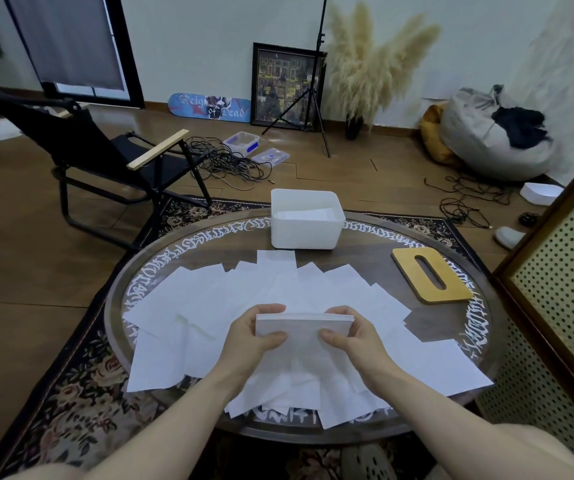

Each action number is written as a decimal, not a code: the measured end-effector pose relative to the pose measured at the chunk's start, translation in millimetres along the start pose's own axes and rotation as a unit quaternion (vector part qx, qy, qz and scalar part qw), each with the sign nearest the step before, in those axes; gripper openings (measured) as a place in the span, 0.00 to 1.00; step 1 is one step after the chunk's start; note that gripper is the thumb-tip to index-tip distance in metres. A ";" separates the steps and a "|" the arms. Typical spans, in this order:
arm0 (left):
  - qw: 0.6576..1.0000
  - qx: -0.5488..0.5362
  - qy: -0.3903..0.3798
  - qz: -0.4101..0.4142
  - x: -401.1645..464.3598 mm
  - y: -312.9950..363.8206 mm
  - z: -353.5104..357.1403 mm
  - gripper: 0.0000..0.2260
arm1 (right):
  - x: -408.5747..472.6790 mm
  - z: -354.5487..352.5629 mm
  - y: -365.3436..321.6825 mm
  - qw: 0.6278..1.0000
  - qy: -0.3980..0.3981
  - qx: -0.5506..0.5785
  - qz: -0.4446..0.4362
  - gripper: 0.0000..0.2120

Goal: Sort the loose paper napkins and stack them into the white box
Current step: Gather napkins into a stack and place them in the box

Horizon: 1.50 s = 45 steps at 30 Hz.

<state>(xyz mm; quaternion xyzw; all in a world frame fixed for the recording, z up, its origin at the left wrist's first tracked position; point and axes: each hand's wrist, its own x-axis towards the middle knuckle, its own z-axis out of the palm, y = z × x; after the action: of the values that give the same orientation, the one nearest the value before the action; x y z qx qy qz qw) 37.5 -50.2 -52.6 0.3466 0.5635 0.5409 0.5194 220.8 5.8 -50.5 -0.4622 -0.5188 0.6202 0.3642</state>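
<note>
A neat stack of white napkins (304,326) is held upright on edge above the table's near half. My left hand (251,336) grips its left end, thumb in front and fingers behind. My right hand (349,336) grips the right end the same way. Many loose white napkins (188,299) lie spread and overlapping across the round table (427,323). The white box (305,221) stands at the table's far edge, open on top, with some napkins lying flat inside.
A wooden lid with an oval slot (431,274) lies on the table's right side. A perforated cabinet (562,289) stands close on the right. A black folding chair (105,157) and cables (230,164) are on the floor beyond.
</note>
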 end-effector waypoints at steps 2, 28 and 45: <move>1.000 0.006 0.005 0.011 -0.1 2.1 2.3 0.15 | 0.0 3.2 -0.6 1.000 0.000 0.000 -0.006 0.09; 0.996 0.076 0.039 0.009 9.7 -13.6 -5.5 0.14 | -2.0 5.1 9.6 0.996 0.026 -0.070 0.045 0.12; 0.978 0.069 0.187 0.068 41.7 23.9 24.3 0.04 | 35.4 6.9 -35.7 0.979 0.153 -0.129 -0.047 0.04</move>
<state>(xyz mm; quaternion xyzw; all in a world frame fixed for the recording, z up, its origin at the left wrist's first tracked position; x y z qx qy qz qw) 47.5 -0.3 -35.2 0.3118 0.6616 0.5901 0.3419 202.3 43.7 -22.2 -0.5702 -0.5533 0.4521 0.4055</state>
